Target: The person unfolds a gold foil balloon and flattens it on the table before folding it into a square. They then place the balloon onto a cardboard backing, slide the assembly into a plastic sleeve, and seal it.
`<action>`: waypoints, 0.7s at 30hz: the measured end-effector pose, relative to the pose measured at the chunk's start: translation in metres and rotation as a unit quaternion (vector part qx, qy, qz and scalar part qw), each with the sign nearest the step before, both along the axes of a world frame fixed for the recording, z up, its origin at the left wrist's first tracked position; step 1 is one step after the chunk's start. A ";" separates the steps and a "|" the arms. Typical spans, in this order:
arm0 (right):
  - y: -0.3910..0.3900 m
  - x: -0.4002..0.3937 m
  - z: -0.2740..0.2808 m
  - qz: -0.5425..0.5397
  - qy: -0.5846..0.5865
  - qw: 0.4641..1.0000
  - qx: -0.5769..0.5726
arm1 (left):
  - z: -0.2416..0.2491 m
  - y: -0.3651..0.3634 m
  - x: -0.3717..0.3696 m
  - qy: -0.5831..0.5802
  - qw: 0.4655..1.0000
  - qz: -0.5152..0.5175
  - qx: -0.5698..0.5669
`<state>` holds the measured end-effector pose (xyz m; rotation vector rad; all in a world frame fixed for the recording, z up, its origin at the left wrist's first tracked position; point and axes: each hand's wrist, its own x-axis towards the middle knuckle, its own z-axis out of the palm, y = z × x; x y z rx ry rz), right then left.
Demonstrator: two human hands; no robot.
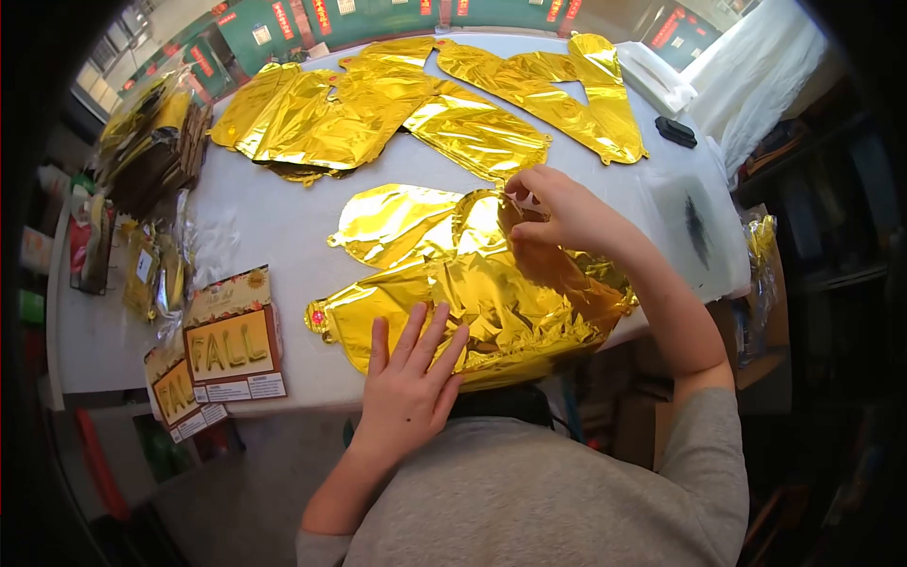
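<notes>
A flat gold foil balloon (510, 293) lies at the table's near edge, its surface wrinkled and a small red mark at its left tip. My left hand (406, 383) rests on it, fingers spread and stretched out. At the balloon's upper side, my right hand (559, 210) curls its thumb and fingers round the foil, beside a rounded, raised rim. What lies under those fingertips is partly hidden. Another rounded piece of gold foil (397, 222) sticks out beyond the upper left of this balloon.
Several flat gold foil balloons (331, 123) spread across the far table. Two printed "FALL" packages (233, 338) lie at the near left, by clear plastic bags (217, 241). A stack of packages (156, 142) stands far left, a black object (675, 132) far right.
</notes>
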<state>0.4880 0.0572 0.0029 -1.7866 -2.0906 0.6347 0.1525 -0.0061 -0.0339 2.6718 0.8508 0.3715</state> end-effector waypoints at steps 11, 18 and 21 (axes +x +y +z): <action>0.032 0.008 -0.005 -0.043 0.017 0.990 -0.136 | -0.003 0.001 -0.001 -0.026 0.999 -0.007 -0.023; 0.031 0.007 -0.002 -0.046 0.044 0.987 -0.145 | -0.004 0.000 0.000 -0.032 0.999 -0.004 -0.021; 0.033 0.004 0.002 -0.027 0.030 0.986 -0.161 | -0.003 -0.001 -0.001 -0.036 0.999 -0.003 -0.021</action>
